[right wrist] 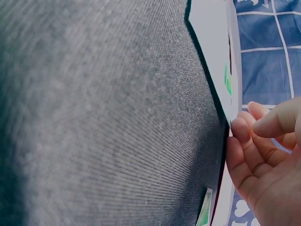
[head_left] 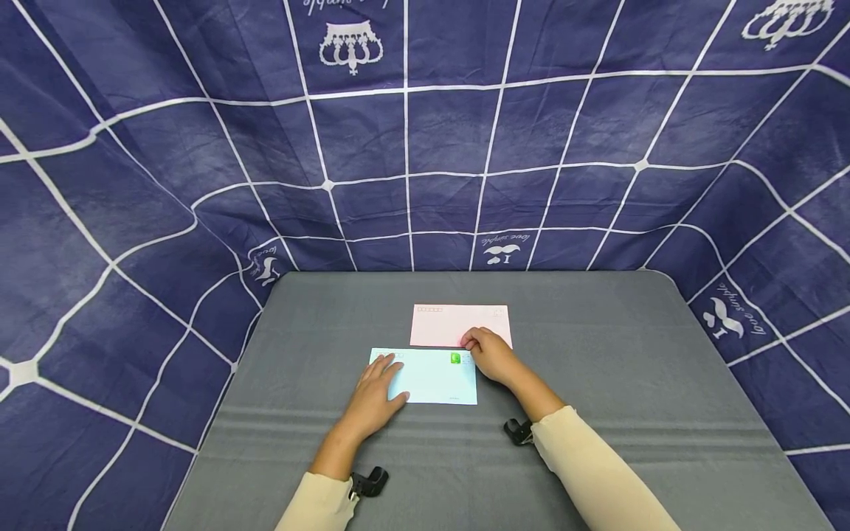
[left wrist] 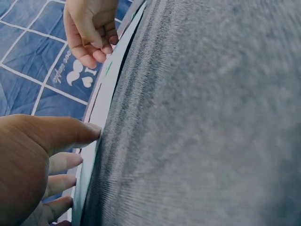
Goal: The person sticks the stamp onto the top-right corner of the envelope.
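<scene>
A light blue envelope (head_left: 434, 383) lies flat on the grey table, a green stamp (head_left: 455, 358) at its upper right. My left hand (head_left: 373, 398) rests on its left part, fingers spread and the thumb at the near edge. Just beyond it lies a pink envelope (head_left: 438, 330). Over the lower right of the pink envelope, beside the blue one's corner, my right hand (head_left: 493, 355) has its fingers bent and thumb close to them. A reddish spot shows at those fingertips in the head view; I cannot tell whether they pinch something small.
A small green-and-white piece (right wrist: 204, 210) appears low in the right wrist view. Grey cloth (head_left: 631, 383) covers the table. Dark blue curtains (head_left: 438, 133) with white lines hang behind and at both sides. Each wrist carries a black camera mount (head_left: 370, 483).
</scene>
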The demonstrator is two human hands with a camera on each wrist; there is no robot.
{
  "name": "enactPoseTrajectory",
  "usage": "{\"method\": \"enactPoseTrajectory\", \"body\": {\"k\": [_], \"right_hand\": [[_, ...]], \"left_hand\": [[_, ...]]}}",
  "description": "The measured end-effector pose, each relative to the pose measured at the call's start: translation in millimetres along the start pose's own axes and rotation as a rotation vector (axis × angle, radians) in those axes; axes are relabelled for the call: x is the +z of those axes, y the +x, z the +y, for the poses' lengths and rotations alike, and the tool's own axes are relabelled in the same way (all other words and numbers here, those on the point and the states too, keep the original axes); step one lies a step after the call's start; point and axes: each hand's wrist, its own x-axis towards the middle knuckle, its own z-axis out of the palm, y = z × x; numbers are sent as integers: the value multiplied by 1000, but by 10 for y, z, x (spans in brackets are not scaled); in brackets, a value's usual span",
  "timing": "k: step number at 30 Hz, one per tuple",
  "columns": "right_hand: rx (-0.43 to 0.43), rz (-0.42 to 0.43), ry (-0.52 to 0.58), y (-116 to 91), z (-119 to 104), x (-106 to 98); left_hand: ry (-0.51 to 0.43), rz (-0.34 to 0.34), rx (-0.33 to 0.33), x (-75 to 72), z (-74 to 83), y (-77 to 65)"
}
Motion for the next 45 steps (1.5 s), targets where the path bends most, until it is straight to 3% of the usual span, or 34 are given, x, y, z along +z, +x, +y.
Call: {"method": "enactPoseTrajectory", "body": {"k": [14, 23, 35, 45], "right_hand": [[-31, 59, 59, -79, -17, -40], [-71, 114, 125, -173, -17, -110], [-128, 156, 142, -300, 7, -251], [-106, 178, 137, -362, 87, -372]], "left_hand": [[35, 78, 0, -17, 73, 18], [-47, 176, -35, -23, 122, 67], [-135, 268, 29, -143, 215, 108], [-165, 273, 35, -173, 207, 145]]}}
